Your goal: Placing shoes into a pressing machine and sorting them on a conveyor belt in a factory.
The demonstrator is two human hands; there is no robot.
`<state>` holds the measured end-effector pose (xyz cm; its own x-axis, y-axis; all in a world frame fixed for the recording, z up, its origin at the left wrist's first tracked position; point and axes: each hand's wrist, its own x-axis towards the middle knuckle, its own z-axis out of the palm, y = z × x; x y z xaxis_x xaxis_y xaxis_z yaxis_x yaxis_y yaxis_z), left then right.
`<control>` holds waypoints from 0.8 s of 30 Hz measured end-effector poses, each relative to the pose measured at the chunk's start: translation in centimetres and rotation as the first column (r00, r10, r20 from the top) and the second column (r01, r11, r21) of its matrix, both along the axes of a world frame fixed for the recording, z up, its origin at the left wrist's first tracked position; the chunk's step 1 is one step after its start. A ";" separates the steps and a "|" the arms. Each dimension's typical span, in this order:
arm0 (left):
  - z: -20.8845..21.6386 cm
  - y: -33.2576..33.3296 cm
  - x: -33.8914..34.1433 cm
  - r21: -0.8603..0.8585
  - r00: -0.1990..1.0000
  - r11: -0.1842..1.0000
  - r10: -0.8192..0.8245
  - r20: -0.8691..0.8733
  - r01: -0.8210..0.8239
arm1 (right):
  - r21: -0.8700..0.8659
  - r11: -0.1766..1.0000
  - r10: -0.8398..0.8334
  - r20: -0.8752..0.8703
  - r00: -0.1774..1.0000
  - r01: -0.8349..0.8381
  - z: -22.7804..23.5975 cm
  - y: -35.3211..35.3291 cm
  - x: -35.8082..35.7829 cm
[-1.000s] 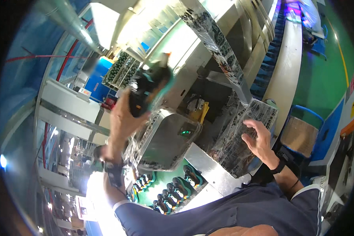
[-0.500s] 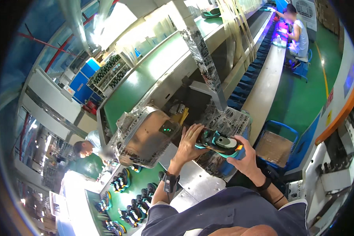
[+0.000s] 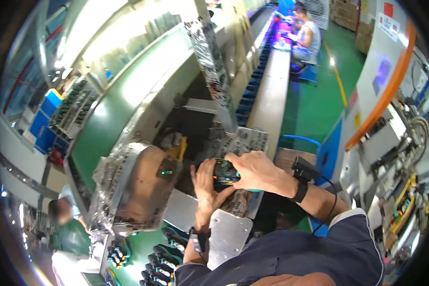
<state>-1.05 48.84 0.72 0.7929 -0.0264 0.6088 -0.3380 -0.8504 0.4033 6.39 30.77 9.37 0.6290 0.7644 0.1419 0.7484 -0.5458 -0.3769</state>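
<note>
Nearest is the person's dark blue shirt [image 3: 281, 257], with a bare forearm reaching away from each sleeve. On the near left, rows of dark shoes with pale and orange details [image 3: 158, 263] stand on a green surface [image 3: 133, 255]. Just right of them lies a bare metal plate [image 3: 229, 233].

Beyond the plate, both hands meet around one dark shoe with teal and orange trim [image 3: 224, 172]. The left hand [image 3: 206, 188] is half open: its fingers lie long and nearly together along the shoe's left end, and its thumb stretches right along the near side, so the shoe sits in the fork. The right hand [image 3: 257, 172] is bent over the right end, thumb and fingers gripping it from the far and near sides; some of its fingers are hidden. A black strap [image 3: 300, 191] rings the right wrist. The shoe is over a plastic-wrapped block [image 3: 248, 143]; whether it rests there, I cannot tell.

Left of the hands stands a wrapped metal box with green lights [image 3: 145, 186], and a yellow piece [image 3: 182, 148] is just beyond it. A wrapped post [image 3: 209, 71] rises past the block. Farther off, a long pale bench [image 3: 271, 88] runs away, and at its far end a co-worker in a white top [image 3: 311, 40] sits right of it.
</note>
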 end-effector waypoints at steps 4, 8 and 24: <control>0.3 -0.5 -0.5 0.010 1.000 1.000 -0.001 -0.007 0.001 | 0.046 0.997 -0.065 0.011 0.998 0.065 -0.6 -0.4 -0.8; -0.1 -0.8 -0.4 -0.113 0.997 0.992 -0.046 0.062 0.053 | 0.088 0.992 -0.095 0.013 0.995 0.094 -0.9 -1.4 -1.6; 0.9 -31.3 -9.4 -0.974 0.420 0.171 -0.902 -0.095 0.146 | 0.766 -0.076 -0.273 -0.632 0.726 0.638 -7.0 -28.8 -22.7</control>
